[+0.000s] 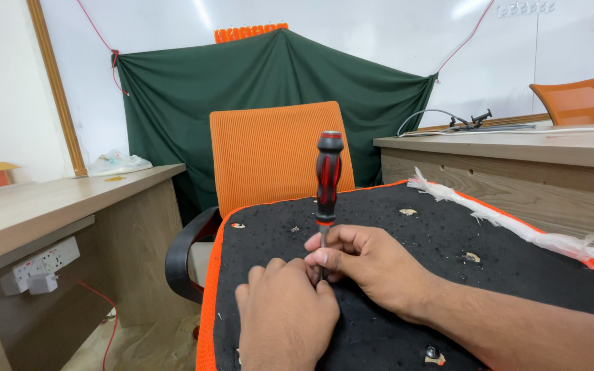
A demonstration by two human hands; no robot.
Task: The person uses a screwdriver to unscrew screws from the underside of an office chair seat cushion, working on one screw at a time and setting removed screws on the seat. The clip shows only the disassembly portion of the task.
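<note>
A screwdriver (328, 175) with a red and black handle stands upright on the black underside of an orange-edged seat pad (448, 233). My right hand (372, 268) reaches in from the right, its fingers and thumb pinched around the metal shaft just below the handle. My left hand (287, 316) lies curled into a fist on the pad, pressed against the right hand at the base of the shaft. The tip of the screwdriver is hidden between my hands.
An orange chair back (276, 158) stands behind the pad, before a green cloth (173, 103). Frayed white fabric (517, 230) trails along the pad's right edge; a screw (432, 352) sits near its front. Wooden desks flank me, the left (36, 206) with a power strip (39, 264).
</note>
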